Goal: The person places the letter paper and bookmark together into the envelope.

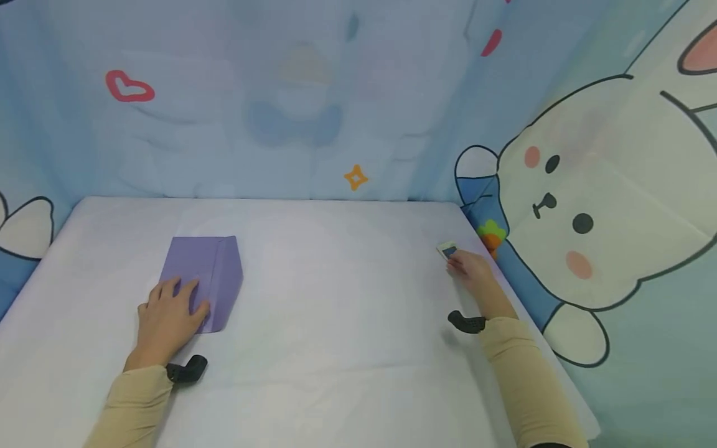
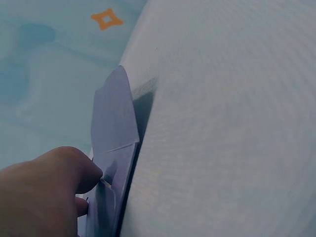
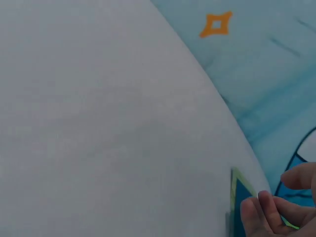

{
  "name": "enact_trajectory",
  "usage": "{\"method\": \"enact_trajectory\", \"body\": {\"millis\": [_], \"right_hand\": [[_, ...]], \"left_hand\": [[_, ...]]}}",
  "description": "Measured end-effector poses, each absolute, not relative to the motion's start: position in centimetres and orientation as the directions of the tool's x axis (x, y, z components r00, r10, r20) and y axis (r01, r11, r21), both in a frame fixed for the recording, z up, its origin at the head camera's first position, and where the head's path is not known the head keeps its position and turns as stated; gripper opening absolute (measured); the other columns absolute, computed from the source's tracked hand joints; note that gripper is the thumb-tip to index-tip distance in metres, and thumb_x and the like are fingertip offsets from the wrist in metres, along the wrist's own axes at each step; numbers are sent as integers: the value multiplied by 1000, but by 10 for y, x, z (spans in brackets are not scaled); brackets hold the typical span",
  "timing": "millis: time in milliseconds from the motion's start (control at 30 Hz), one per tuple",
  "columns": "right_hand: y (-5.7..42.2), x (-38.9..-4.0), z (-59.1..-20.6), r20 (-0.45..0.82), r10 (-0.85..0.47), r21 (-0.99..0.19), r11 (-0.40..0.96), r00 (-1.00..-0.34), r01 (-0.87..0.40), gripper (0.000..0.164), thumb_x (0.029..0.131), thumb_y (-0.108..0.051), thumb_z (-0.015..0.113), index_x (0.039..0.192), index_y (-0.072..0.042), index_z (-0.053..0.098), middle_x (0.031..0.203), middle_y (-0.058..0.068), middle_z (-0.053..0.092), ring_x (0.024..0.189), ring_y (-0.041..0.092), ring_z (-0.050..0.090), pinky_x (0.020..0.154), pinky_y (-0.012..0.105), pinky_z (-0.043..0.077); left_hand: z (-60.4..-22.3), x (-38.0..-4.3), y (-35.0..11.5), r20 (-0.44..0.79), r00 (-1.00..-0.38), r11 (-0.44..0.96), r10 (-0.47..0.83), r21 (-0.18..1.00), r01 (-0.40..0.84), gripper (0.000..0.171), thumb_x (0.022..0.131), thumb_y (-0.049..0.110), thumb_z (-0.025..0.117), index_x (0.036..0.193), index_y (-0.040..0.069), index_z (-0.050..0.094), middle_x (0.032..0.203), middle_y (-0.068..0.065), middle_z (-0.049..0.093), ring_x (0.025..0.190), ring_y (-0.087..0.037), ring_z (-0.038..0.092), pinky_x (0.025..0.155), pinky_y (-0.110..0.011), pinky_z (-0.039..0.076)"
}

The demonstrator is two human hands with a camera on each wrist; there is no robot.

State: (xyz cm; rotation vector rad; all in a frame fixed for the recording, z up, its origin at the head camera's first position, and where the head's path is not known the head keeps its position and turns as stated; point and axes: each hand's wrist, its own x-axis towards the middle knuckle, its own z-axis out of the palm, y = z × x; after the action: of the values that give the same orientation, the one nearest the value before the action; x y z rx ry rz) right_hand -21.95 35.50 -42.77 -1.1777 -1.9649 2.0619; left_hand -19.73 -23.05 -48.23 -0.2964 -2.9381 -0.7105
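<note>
At ten o'clock on the white tabletop (image 1: 336, 311), a purple envelope (image 1: 203, 264) is lying with its flap (image 1: 228, 280) spreading toward three o'clock; the left hand (image 1: 166, 320) is resting on it, fingers apart. Toward two o'clock, the right hand (image 1: 473, 274) is pinching a small pale-bordered blue card (image 1: 445, 249).

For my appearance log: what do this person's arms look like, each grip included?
The left grip and right grip are ungloved. The left sleeve and right sleeve are long, beige and lightly creased, without visible markings. A black, curved left wrist piece and a similar right wrist piece jut inward. No cables show.
</note>
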Motion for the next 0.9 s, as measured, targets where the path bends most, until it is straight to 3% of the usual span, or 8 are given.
{"method": "enact_trajectory", "body": {"millis": [167,233,333,400,467,567,733,900], "right_hand": [[368,-221,-436,-375,576,-903,-51,-726,426,47,92,-9,53,136,4,42,103,4,55,84,7,59,86,20,51],[371,-222,-439,-349,569,-907,-6,-745,420,50,93,-10,53,139,5,39,109,7,56,86,6,60,84,18,51],[376,-223,-443,-307,565,-882,133,-766,452,54,95,-16,52,142,3,37,128,15,54,101,12,61,92,23,49],[379,-222,-444,-237,544,-802,358,-804,479,55,95,-23,52,142,4,39,137,21,50,114,22,56,99,33,46],[381,-220,-446,-160,497,-649,599,-853,470,58,95,-29,51,140,6,40,140,27,45,125,35,48,105,44,40],[381,-217,-449,-91,405,-400,822,-910,406,71,92,-39,55,140,11,36,138,36,38,129,50,35,106,57,31],[378,-214,-457,-147,343,-291,882,-928,371,92,85,-52,61,142,14,28,140,42,27,130,53,28,107,62,26],[373,-210,-461,-134,294,-253,913,-946,320,86,86,-46,62,139,15,33,137,40,33,128,52,32,105,62,29]], "left_hand": [[-482,-182,-259,142,-983,891,117,423,167,55,92,33,52,134,-1,46,139,-34,33,125,-56,28,80,-68,30],[-482,-178,-266,129,-986,897,104,416,149,56,93,35,51,135,-1,45,139,-35,32,124,-56,27,79,-69,29],[-482,-175,-272,115,-989,902,93,411,133,57,93,37,49,135,-1,44,139,-35,31,125,-56,27,79,-70,30],[-482,-175,-273,113,-989,903,90,410,129,57,94,37,48,135,-1,44,139,-35,31,124,-56,27,79,-70,30],[-482,-174,-273,116,-989,903,87,411,128,56,94,37,48,135,-1,44,139,-34,32,124,-56,27,79,-70,31],[-484,-174,-272,119,-990,902,82,413,124,56,93,36,49,134,-1,45,138,-34,32,124,-56,28,79,-69,31],[-485,-172,-271,126,-989,900,71,419,118,55,93,35,50,134,-1,45,139,-34,32,125,-56,27,80,-68,30],[-482,-171,-272,143,-987,899,66,421,121,55,93,34,50,134,-1,45,139,-33,33,125,-55,27,80,-68,29]]}}
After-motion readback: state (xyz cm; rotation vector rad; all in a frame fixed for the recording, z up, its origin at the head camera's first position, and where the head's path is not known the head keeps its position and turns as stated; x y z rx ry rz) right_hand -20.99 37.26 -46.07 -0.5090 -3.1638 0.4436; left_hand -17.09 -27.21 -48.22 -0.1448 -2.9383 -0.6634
